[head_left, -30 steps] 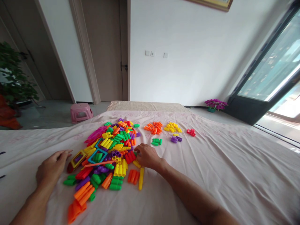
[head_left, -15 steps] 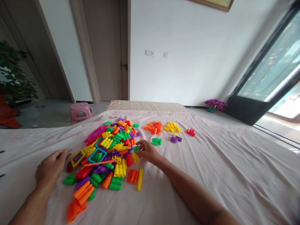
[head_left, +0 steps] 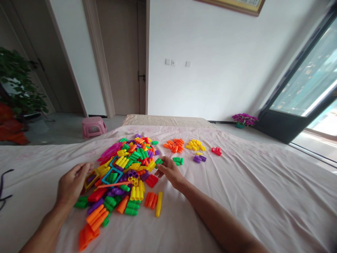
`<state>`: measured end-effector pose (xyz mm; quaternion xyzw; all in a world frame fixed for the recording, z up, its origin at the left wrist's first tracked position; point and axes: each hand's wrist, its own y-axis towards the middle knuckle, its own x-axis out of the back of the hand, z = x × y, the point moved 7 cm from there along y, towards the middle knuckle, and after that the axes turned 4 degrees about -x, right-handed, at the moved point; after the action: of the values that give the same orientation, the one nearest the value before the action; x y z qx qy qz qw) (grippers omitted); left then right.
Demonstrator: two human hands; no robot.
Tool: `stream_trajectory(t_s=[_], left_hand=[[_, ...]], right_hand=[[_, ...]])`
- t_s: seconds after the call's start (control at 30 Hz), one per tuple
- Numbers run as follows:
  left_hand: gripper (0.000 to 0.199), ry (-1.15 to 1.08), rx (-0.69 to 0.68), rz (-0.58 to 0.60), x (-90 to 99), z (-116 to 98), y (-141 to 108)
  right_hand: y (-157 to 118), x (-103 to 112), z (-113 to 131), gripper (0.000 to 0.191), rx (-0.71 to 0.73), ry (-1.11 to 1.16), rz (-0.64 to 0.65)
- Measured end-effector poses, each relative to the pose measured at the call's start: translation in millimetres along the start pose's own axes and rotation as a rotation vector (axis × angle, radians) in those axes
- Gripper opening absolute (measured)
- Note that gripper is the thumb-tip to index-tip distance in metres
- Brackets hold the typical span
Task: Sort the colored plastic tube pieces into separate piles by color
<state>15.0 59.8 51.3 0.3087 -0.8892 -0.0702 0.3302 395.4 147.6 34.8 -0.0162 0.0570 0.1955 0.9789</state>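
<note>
A heap of plastic toy building pieces (head_left: 137, 165) in green, yellow, orange, purple and red lies on the cloth in front of me. At the heap's right edge, my right hand (head_left: 170, 171) pinches a green building piece (head_left: 158, 161) between thumb and fingers. My left hand (head_left: 73, 184) hovers at the heap's left side with loosely bent fingers and nothing visible in them. Close to its fingertips lies a yellow-and-red frame piece (head_left: 91, 178). A red piece (head_left: 152, 180) lies just below my right hand.
Small single-colour groups lie beyond my right hand: orange pieces (head_left: 174, 146), yellow pieces (head_left: 195, 145), green pieces (head_left: 178, 161), purple pieces (head_left: 199, 159) and red pieces (head_left: 216, 151). Dark-framed glasses (head_left: 5, 198) rest at the left edge. A pink stool (head_left: 94, 127) stands behind the table.
My right hand has drawn the green piece up and slightly right from the heap's edge. Nearby yellow and red pieces have shifted. My left hand has moved right, closer to the heap.
</note>
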Motion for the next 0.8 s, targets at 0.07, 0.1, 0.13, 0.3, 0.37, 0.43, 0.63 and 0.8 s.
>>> stream_trajectory(t_s=[0.07, 0.1, 0.13, 0.3, 0.37, 0.43, 0.63, 0.8], left_hand=[[0.056, -0.196, -0.017, 0.134, -9.5, -28, -5], [0.058, -0.234, -0.041, 0.179, -12.1, -44, -8], [0.060, -0.258, -0.073, 0.247, -16.6, -60, -12], [0.041, -0.055, -0.227, 0.615, -51.2, -115, -48], [0.038, 0.009, -0.264, 0.652, -61.3, -124, -61], [0.039, 0.039, -0.301, 0.637, -68.5, -131, -71], [0.029, 0.102, -0.441, 0.559, -85.2, -148, -89], [0.027, 0.151, -0.494, 0.530, -91.7, -148, -94]], right_hand=[[-1, -3, -2, 0.044, 0.001, 0.004, 0.006], [-1, -5, -3, 0.043, -0.003, 0.006, 0.010], [-3, -7, -4, 0.043, -0.006, 0.013, 0.014], [-11, -23, 1, 0.048, 0.018, 0.106, 0.062], [-14, -30, 3, 0.049, 0.023, 0.150, 0.101], [-17, -38, 3, 0.050, 0.025, 0.180, 0.139], [-26, -54, 2, 0.051, 0.025, 0.179, 0.178], [-13, -19, 22, 0.044, 0.077, 0.046, 0.003]])
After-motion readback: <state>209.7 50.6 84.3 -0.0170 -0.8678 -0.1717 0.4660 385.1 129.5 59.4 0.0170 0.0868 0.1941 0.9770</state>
